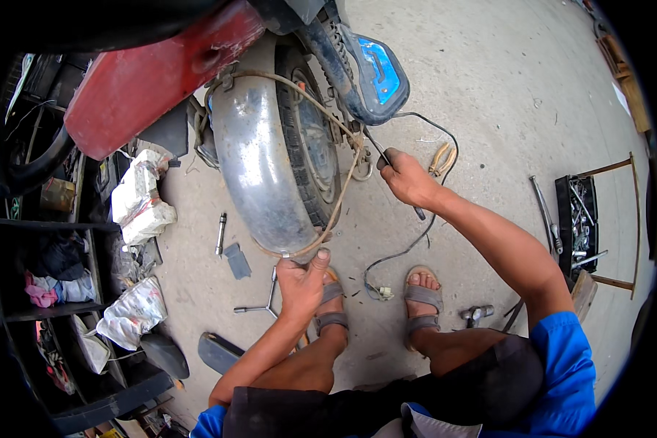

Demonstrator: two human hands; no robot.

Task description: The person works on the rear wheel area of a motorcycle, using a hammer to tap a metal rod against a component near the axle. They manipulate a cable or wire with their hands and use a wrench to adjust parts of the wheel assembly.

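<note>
Red, scuffed bodywork point(160, 80) leans in at your left, and just beyond it the worn metal fender point(252, 142) arches beside the tyre point(294, 135). At its lower end sits your left hand point(301, 285), bunched, thumb up, where the brown cord point(359, 142) passes; whether those fingers pinch the cord or merely brace the fender, I can't tell. The cord swings across the tyre's right side to a tight joint, and there's your right hand point(407, 179), wrapped round a dark rod point(374, 144), its tip right at that joint! Careful: lever too hard and the rod could skip off, bashing your knuckles; let the left slacken and the loop might slip off the fender. Farther right, a black cable point(456, 142) curves round the yellow-handled pliers point(436, 161), close enough to snag the rod.
</note>
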